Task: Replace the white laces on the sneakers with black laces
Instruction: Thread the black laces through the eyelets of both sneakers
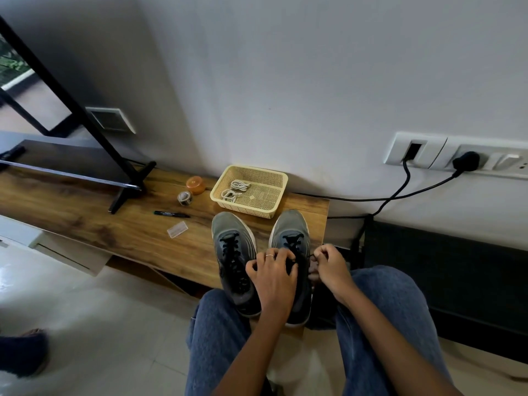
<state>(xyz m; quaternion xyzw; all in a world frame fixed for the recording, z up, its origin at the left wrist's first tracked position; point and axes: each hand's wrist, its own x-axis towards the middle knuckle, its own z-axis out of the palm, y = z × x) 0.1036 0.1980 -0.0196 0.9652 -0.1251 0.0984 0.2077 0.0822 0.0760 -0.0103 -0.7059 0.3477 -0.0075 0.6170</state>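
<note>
Right hand (328, 264) pinching black lace (310, 256), sneaker (291, 232) near table edge (325, 224)

Loose blue denim jeans (217, 338) are worn on both legs. Both forearms are left bare, with no sleeves seen. A thin silver ring (269, 255) is worn on the left hand (273, 277).

The long brown wooden bench (120, 224) shows a smooth grained veneer with a slight sheen. The cream perforated plastic basket (278, 192) looks matt, and the white woven laces (234, 190) inside look like cloth cord. The grey sneakers (233, 232) seem matt mesh fabric with white rubber soles. The blue denim trousers (217, 338) look coarse, and the pale floor tiles (85, 324) glossy.
</note>
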